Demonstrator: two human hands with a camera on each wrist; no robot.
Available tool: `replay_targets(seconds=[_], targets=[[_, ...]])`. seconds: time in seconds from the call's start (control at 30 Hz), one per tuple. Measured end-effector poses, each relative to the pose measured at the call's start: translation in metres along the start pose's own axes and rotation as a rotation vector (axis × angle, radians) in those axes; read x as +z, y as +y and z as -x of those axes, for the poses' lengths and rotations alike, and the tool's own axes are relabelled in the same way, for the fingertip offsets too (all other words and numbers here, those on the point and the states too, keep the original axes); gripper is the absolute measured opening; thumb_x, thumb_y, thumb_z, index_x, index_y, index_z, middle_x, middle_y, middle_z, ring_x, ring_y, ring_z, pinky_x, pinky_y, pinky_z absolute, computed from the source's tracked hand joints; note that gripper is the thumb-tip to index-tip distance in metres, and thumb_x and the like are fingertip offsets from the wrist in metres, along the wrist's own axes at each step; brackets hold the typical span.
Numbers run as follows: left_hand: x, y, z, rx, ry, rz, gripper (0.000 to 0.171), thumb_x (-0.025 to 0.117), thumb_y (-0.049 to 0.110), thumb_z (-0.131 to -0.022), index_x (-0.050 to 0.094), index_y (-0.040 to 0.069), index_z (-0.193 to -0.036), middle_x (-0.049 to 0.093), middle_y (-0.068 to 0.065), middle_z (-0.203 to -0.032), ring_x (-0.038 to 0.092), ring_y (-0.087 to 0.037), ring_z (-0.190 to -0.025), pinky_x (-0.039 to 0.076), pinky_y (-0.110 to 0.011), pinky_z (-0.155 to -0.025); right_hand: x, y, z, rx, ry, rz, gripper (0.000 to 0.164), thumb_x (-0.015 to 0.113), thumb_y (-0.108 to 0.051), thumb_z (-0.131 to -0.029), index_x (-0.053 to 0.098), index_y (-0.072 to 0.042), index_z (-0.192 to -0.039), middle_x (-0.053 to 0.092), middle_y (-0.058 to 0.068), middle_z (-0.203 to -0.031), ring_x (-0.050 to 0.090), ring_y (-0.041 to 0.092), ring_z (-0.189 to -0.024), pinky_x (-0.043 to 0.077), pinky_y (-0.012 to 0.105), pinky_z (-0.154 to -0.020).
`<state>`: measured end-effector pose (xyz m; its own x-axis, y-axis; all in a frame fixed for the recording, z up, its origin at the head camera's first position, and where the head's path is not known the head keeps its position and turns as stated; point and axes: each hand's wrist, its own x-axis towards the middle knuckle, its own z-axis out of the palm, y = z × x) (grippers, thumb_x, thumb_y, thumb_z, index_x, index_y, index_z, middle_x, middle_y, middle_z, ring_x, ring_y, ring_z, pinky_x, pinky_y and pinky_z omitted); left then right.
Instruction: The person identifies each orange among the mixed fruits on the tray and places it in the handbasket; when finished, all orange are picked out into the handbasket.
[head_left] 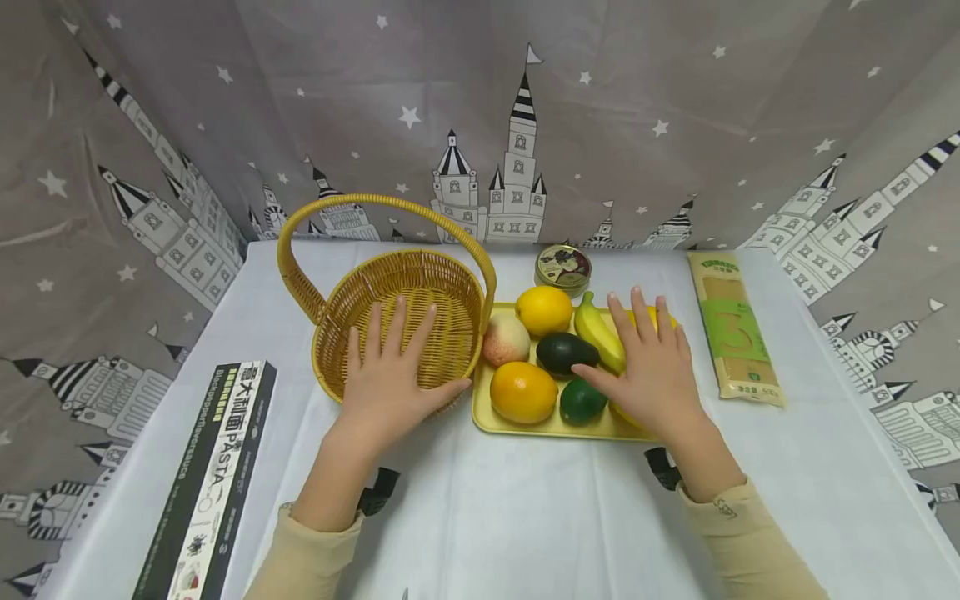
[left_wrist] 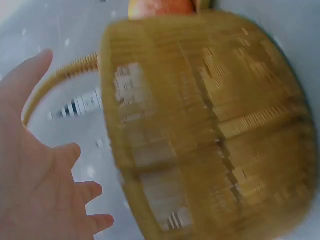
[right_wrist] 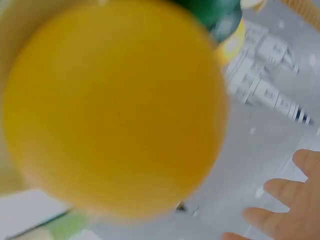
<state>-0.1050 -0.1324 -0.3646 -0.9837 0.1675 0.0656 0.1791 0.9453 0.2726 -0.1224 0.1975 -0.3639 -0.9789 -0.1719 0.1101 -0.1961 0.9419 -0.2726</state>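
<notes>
On surface [head_left: 525, 517]: basket [head_left: 405, 271] lies left of tray [head_left: 525, 433]; tin [head_left: 562, 268] behind tray; pasta box [head_left: 210, 475] left of basket; packet [head_left: 735, 329] right of tray. On tray: peach [head_left: 504, 340] just beside basket, banana [head_left: 598, 333] farther right.

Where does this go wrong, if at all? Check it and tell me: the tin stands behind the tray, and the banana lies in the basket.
The banana is misplaced: it lies on the tray, not in the basket, as the head view shows. The tin does stand behind the tray.
</notes>
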Motion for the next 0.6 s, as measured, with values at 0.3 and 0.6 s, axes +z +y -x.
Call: replay_targets(seconds=[0.3,0.6], targets=[[0.0,-0.05,0.024,-0.184,0.114,0.194,0.102,0.05,0.071,-0.085,-0.005,0.022,-0.156,-0.017,-0.016,-0.158,-0.022,-0.038,-0.14,-0.008,-0.07,-0.105,-0.017,0.061,-0.007,0.121,0.009,-0.218,0.102,0.06,-0.061,-0.085,0.004,-0.014,-0.156,0.003,0.022,-0.158,0.009,0.051,-0.139,0.013,0.075,-0.102],[0.013,-0.077,0.04,-0.337,0.054,0.473,0.099,0.056,0.051,-0.093,-0.01,0.01,-0.154,-0.017,-0.026,-0.155,-0.012,-0.049,-0.14,0.007,-0.073,-0.104,0.0,0.091,-0.011,0.155,-0.086,-0.303,0.101,0.063,-0.058,-0.085,0.009,-0.009,-0.156,0.011,0.028,-0.155,0.013,0.051,-0.139,0.019,0.072,-0.102]])
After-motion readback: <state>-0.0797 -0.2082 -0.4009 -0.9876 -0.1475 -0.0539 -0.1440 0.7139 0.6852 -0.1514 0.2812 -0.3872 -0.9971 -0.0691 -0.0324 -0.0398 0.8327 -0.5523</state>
